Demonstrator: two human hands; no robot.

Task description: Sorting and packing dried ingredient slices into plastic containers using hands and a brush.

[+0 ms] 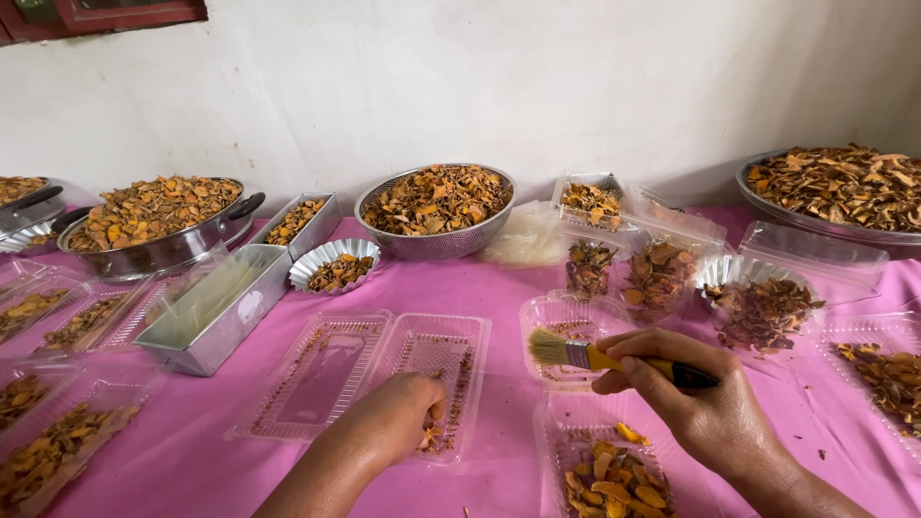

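My left hand [401, 414] rests inside an open clear plastic clamshell box [374, 379] on the pink tablecloth, fingers curled around a few orange dried slices at the box's near corner. A paintbrush [614, 359] with a yellow-and-black handle and pale bristles is gripped in my right hand [686, 393]; the bristles point left over another clear box [566, 331]. Below that hand lies a clear box of orange dried slices [614, 480].
A metal colander [436, 206], a big pan [158, 225], a round tray [844, 192] and small metal tins [221, 297] hold dried slices along the wall. Several clear boxes with slices [53, 432] crowd the left and right [887, 374] sides.
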